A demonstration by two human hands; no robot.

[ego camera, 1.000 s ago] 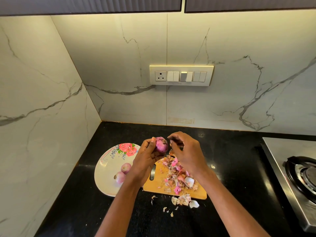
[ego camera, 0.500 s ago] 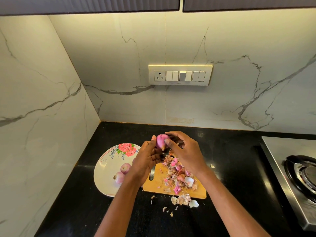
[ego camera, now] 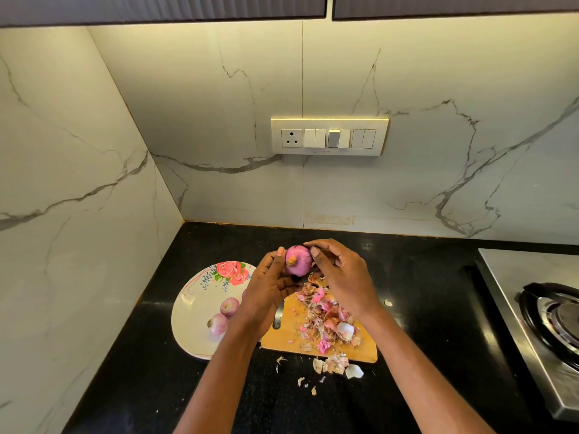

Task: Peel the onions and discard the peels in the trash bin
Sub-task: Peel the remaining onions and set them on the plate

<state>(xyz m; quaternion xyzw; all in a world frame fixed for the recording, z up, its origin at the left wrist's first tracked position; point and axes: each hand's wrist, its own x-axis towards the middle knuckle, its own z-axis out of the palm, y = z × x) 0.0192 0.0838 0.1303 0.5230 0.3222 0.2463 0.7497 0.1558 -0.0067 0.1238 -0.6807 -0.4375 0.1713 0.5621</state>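
Over the black stone countertop [ego camera: 423, 292], both bare hands hold one round pink-purple onion [ego camera: 298, 260] up in the air, above the far end of the light wooden cutting board [ego camera: 366, 350]. The left hand [ego camera: 266, 292] cups the onion from the left and below, thumb pressed to its side, its tan root stub turned toward the person. The right hand [ego camera: 343, 277] curls in from the right, its fingertips [ego camera: 314, 251] pinched on the onion's upper right skin. A heap of pink and papery onion peels [ego camera: 326, 317] covers the board's middle, and a few pale scraps [ego camera: 336, 364] lie on the countertop just past the board's near edge. Left of the board, touching it, sits a white round plate with a red rose print [ego camera: 200, 296]; two small peeled onions [ego camera: 224, 314] rest on its right side, partly behind the left wrist. A steel gas stove [ego camera: 532, 311] stands at the countertop's right edge.
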